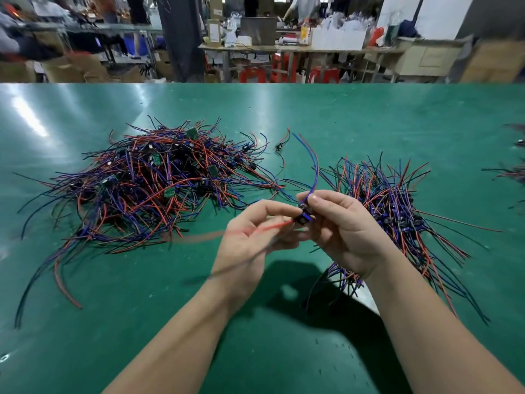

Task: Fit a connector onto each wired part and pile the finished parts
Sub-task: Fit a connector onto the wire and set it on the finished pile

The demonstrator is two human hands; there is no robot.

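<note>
Right grip [345, 230] pinching wired part [303, 216], left grip [247, 239] curled round its red wire [273, 227]

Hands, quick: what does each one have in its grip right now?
Left hand: fingers curled round the red wire, though blurred.
Right hand: pinching the wired part at its fingertips.

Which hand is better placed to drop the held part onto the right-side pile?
Right: the right hand grips the wired part beside the right-side pile; the left hand only holds its red wire, farther off.
</note>
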